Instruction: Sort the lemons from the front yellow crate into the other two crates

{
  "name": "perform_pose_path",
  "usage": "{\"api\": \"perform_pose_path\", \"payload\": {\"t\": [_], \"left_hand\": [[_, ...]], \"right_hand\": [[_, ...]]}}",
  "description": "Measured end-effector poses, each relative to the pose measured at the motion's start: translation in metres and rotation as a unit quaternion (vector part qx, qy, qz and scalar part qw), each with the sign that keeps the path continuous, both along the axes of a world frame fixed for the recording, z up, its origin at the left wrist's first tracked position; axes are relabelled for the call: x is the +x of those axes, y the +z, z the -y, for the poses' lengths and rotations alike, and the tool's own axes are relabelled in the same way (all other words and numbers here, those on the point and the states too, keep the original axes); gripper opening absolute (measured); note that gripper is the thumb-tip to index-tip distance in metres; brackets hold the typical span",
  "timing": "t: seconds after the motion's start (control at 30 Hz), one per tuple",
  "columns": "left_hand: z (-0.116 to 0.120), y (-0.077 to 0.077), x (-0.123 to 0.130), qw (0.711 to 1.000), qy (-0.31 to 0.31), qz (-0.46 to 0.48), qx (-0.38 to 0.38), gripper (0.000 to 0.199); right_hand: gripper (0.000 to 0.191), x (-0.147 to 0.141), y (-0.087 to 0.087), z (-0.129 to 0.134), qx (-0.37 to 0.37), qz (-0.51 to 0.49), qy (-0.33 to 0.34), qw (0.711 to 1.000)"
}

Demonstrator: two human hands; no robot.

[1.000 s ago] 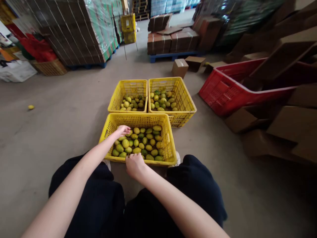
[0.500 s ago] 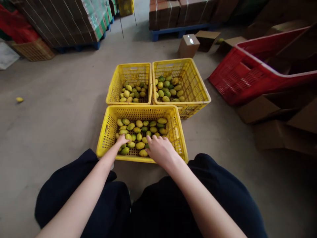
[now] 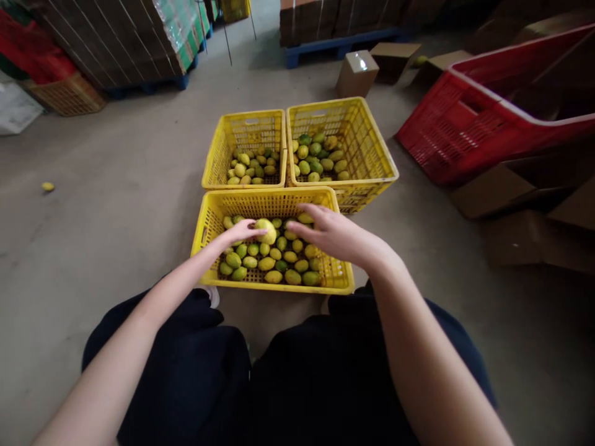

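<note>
My left hand (image 3: pixel 242 231) grips a yellow lemon (image 3: pixel 266 232) between thumb and fingers, raised above the near yellow crate (image 3: pixel 344 279). My right hand (image 3: pixel 332 232) hovers over the right part of that crate, fingers apart, with nothing seen in it. Below both hands lie several yellow and green lemons (image 3: pixel 266 264) on the crate's slotted bottom. Behind stand two more yellow crates, a left one (image 3: pixel 210 155) and a right one (image 3: pixel 372 148), each with lemons inside.
A large red crate (image 3: pixel 432 133) and opened cardboard boxes (image 3: pixel 493 192) stand on the right. One small box (image 3: pixel 357 73) sits behind the crates. A stray lemon (image 3: pixel 48 186) lies on the floor at left. Stacked cartons rest on blue pallets (image 3: pixel 344 46) farther back.
My left hand has lifted a lemon from the near crate and moved right and up. My right hand has risen off the fruit and shifted right, its fingers spreading.
</note>
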State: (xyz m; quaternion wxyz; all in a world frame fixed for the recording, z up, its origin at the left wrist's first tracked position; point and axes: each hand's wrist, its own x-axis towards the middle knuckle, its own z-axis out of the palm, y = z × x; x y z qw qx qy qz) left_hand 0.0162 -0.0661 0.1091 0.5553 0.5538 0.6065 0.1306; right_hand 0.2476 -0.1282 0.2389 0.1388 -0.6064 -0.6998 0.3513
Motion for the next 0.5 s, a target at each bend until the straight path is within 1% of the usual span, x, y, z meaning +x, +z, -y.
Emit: {"api": "perform_pose_path", "payload": {"t": [0.03,0.07,0.13,0.17,0.2,0.23,0.27,0.3,0.33,0.37,0.43,0.5], "left_hand": [[0.001,0.023,0.006,0.997,-0.027,0.07,-0.02,0.042],[0.004,0.048,0.011,0.99,-0.052,0.13,-0.034,0.048],[0.009,0.094,0.017,0.972,-0.077,0.214,-0.064,0.056],[0.011,0.113,0.017,0.966,-0.075,0.238,-0.06,0.06],[0.012,0.126,0.016,0.966,-0.061,0.246,-0.046,0.06],[0.012,0.132,0.013,0.969,-0.04,0.242,-0.024,0.057],[0.011,0.132,0.009,0.973,-0.013,0.229,0.001,0.053],[0.009,0.124,0.004,0.978,0.016,0.207,0.022,0.047],[0.007,0.111,0.0,0.982,0.042,0.181,0.032,0.042],[0.005,0.092,-0.004,0.986,0.063,0.151,0.025,0.037],[0.005,0.044,-0.006,0.993,0.084,0.077,-0.043,0.028],[0.011,-0.008,-0.002,0.987,0.092,0.016,-0.134,0.019]], "right_hand": [[0.059,-0.001,0.001,-0.001,0.009,-0.067,-0.048,0.997],[0.059,-0.003,0.002,-0.001,0.003,-0.137,-0.093,0.986],[0.056,-0.008,0.003,-0.001,-0.052,-0.268,-0.158,0.949],[0.053,-0.011,0.003,-0.001,-0.094,-0.325,-0.176,0.925],[0.048,-0.013,0.002,-0.001,-0.136,-0.373,-0.188,0.899],[0.04,-0.015,0.002,-0.002,-0.17,-0.413,-0.204,0.871],[0.033,-0.016,0.002,-0.002,-0.195,-0.448,-0.224,0.843],[0.026,-0.017,0.001,-0.002,-0.213,-0.478,-0.246,0.816],[0.021,-0.016,0.001,-0.002,-0.225,-0.504,-0.269,0.79],[0.017,-0.014,0.0,-0.002,-0.23,-0.527,-0.289,0.765],[0.016,-0.008,0.0,-0.001,-0.23,-0.569,-0.315,0.724],[0.017,0.002,-0.001,0.001,-0.214,-0.604,-0.34,0.688]]}}
